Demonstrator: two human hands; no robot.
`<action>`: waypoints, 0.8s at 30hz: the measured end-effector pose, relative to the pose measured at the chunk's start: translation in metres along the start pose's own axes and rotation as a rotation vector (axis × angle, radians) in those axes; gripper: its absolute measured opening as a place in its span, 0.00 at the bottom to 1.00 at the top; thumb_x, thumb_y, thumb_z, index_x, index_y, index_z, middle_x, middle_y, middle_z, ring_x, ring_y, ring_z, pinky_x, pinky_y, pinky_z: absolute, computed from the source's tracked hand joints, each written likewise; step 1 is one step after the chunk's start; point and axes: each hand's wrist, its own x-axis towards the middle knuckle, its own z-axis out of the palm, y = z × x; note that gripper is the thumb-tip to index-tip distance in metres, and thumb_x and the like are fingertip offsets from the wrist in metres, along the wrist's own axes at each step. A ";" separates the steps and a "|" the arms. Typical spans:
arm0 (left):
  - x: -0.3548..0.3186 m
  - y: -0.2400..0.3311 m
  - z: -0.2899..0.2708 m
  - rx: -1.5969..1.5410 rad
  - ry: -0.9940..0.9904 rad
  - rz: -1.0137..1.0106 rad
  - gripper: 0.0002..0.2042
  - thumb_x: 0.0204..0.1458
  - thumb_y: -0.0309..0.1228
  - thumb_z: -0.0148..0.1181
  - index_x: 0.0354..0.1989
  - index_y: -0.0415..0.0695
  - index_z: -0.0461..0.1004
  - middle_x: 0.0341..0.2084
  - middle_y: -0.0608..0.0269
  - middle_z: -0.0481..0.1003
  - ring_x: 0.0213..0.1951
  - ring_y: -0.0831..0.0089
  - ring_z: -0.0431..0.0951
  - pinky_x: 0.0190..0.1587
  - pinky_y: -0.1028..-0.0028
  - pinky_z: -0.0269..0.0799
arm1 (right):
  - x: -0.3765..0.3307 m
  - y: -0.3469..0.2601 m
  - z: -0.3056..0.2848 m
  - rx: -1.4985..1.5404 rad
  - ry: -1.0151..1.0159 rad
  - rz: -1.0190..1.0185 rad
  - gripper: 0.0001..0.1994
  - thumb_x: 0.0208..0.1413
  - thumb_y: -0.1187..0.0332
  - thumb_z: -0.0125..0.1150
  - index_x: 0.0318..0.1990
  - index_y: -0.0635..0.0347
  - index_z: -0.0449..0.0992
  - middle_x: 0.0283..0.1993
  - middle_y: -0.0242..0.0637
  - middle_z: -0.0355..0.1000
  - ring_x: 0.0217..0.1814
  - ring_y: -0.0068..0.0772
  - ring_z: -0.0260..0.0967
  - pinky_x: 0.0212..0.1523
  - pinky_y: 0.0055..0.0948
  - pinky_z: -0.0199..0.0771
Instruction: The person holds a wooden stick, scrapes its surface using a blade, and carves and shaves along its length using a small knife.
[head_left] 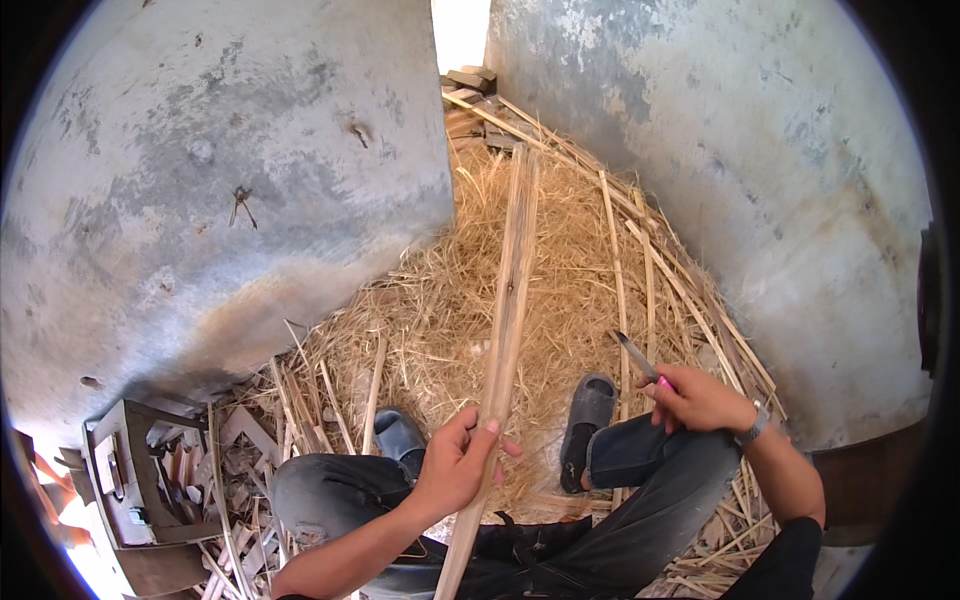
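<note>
My left hand (458, 468) grips a long split bamboo strip (510, 290) near its lower end; the strip runs up and away over the straw. My right hand (695, 400) rests on my right knee and holds a small knife (640, 360) with a pink handle, its blade pointing up and to the left. The blade is apart from the strip. My legs in dark trousers are bent below, with grey sandals (588, 412) on both feet.
Straw and shavings (560, 250) cover the floor between two weathered grey walls (220, 190). Several thin bamboo slats (650, 270) lie along the right wall. A wooden crate (130, 480) with scraps sits at lower left. A bright gap opens at the top.
</note>
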 end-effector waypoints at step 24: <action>-0.021 -0.007 0.009 -0.027 -0.076 -0.037 0.09 0.75 0.34 0.43 0.50 0.40 0.59 0.22 0.68 0.65 0.18 0.79 0.69 0.21 0.75 0.64 | 0.067 -0.065 0.074 -0.548 0.388 -0.522 0.23 0.69 0.46 0.55 0.31 0.57 0.76 0.18 0.49 0.71 0.20 0.59 0.72 0.22 0.56 0.70</action>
